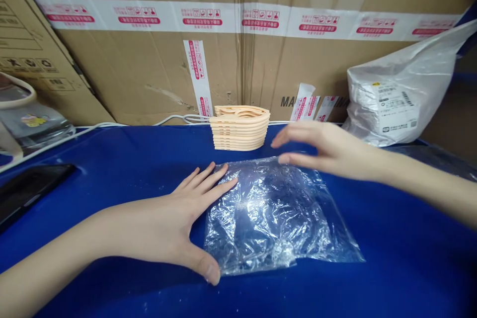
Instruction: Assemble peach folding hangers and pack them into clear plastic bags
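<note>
A clear plastic bag (268, 208), crinkled and shiny, lies flat on the blue table surface (149, 288). My left hand (182, 218) rests at the bag's left edge, fingers spread and thumb stretched toward its near corner. Above the bag's far right part hovers my right hand (320, 151), its fingers loosely curved and apart from the thumb, with nothing between them. Just beyond the bag stands a neat stack of cream-coloured flat plastic pieces (240, 131) with curved ends; their exact kind is unclear. The right fingertips are a short way right of this stack, apart from it.
Large cardboard boxes (149, 69) with printed tape form a wall behind the table. A white plastic package (387, 104) with a label stands at the back right. On the left are a clear jug (33, 119), a black phone (33, 191) and a white cable (97, 126).
</note>
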`<act>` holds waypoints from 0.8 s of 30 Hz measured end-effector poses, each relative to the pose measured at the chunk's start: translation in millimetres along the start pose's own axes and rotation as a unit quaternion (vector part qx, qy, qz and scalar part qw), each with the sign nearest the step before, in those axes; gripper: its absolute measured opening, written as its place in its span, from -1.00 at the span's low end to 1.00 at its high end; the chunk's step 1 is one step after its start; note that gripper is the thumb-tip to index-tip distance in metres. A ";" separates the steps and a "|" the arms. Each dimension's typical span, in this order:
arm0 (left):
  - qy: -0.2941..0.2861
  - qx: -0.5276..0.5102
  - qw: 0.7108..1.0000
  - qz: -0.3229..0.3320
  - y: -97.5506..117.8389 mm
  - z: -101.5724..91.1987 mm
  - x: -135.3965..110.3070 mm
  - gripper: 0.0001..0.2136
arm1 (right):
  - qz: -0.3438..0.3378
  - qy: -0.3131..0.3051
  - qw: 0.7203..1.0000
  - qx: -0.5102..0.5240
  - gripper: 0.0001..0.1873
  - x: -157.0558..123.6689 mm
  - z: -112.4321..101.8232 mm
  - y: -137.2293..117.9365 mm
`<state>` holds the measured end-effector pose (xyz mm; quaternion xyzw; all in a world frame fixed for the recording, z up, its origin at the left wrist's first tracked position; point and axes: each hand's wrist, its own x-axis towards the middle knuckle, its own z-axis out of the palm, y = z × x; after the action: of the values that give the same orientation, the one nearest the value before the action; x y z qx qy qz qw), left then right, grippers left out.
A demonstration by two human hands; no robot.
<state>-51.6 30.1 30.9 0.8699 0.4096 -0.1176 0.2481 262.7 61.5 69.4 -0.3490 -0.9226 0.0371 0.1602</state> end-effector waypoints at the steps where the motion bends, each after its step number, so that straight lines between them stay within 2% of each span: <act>1: -0.004 -0.004 1.000 0.000 0.4 -0.6 -0.1 0.15 | -0.014 0.037 0.999 -0.020 -0.56 11.0 -2.3 5.8; 2: -0.007 -0.008 1.000 0.003 0.2 -0.9 0.0 0.15 | -0.020 0.064 0.997 -0.035 -0.56 22.4 -4.1 11.5; 4: -0.007 -0.011 1.000 0.008 -1.1 -0.4 1.0 0.15 | -0.024 0.094 0.994 -0.047 -0.42 45.0 -6.4 21.5; 8: -0.004 -0.005 1.000 0.004 -3.2 1.6 3.2 0.16 | 0.001 0.039 0.999 0.001 0.01 84.4 -6.1 31.8; 11: -0.010 -0.006 1.000 -0.002 -1.9 1.5 2.9 0.17 | 0.023 -0.029 0.999 0.024 0.17 105.4 -3.2 33.1; 13: -0.009 -0.007 1.000 -0.002 -0.9 1.2 1.6 0.17 | 0.040 -0.060 0.997 0.035 0.19 115.0 -0.4 32.9; 16: -0.006 -0.006 1.000 0.003 -1.6 1.5 -0.3 0.16 | 0.050 -0.073 0.995 0.052 0.13 123.0 3.9 32.2; 20: 0.006 -0.005 1.000 0.018 -4.9 2.6 0.0 0.15 | 0.045 -0.058 0.996 0.042 0.02 125.8 6.2 30.7; 24: 0.003 -0.003 1.000 0.020 -5.8 2.4 2.1 0.16 | 0.037 -0.040 0.998 0.033 -0.01 125.7 6.7 31.4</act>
<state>-54.8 33.4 26.1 0.8775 0.3932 -0.1088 0.2522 191.7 167.9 91.3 -0.3754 -0.9131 0.0877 0.1330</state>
